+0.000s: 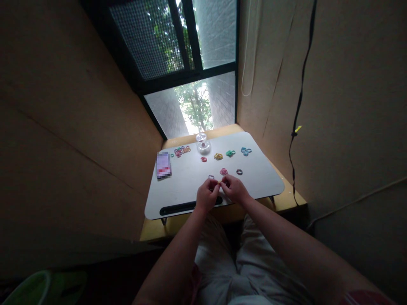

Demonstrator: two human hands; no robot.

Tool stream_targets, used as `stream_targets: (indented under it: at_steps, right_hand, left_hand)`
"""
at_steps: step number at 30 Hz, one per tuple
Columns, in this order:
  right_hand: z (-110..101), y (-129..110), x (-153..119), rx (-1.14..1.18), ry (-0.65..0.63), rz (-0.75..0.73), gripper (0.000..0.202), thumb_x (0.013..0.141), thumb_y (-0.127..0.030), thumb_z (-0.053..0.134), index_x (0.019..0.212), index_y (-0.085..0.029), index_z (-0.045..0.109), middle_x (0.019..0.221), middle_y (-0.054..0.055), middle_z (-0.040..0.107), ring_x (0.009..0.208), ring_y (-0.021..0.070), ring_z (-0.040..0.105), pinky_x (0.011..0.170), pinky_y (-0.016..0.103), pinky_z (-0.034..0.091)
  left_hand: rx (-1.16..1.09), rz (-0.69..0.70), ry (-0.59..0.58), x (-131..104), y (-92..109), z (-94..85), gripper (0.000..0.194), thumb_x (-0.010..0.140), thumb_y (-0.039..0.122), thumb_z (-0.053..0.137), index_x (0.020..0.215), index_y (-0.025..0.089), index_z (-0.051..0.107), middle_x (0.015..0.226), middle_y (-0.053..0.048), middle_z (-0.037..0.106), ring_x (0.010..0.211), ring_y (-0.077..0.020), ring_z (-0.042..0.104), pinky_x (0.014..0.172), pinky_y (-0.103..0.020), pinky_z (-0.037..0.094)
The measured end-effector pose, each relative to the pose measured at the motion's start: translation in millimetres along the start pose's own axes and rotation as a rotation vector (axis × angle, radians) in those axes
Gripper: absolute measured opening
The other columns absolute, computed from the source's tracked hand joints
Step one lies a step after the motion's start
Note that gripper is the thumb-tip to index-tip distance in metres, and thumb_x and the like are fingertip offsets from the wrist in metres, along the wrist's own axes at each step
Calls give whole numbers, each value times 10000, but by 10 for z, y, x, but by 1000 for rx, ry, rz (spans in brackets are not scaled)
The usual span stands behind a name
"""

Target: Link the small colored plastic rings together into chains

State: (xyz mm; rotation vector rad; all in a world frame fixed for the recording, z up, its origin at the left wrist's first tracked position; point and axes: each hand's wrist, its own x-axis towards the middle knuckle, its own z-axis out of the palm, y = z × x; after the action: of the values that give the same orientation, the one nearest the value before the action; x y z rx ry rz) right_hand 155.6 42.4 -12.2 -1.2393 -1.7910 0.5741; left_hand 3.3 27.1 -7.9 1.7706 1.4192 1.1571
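One yellow piece [219, 182] we pinched between left hand [206, 195] and right hand [234, 189], pink bands [224, 171] just beyond the right

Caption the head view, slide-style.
Left hand and right hand meet at a yellowish piece, coloured loops grouped on a white table.

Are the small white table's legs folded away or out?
Out: dark legs show below the near edge of the small white table, above the yellow surface.
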Motion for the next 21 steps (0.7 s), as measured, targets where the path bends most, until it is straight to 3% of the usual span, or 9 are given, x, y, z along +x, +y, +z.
stream_targets:
  at_steps: [21]
  right_hand:
    - [-14,-31,-40,23,0,-5,72,798,-217,541,733,-205,511,653,-26,539,572,123,488,568,236,368]
  left_hand:
    - [102,-22,26,-16,26,22,104,838,292,562,813,195,589,659,33,594,589,-113,537,584,-223,379]
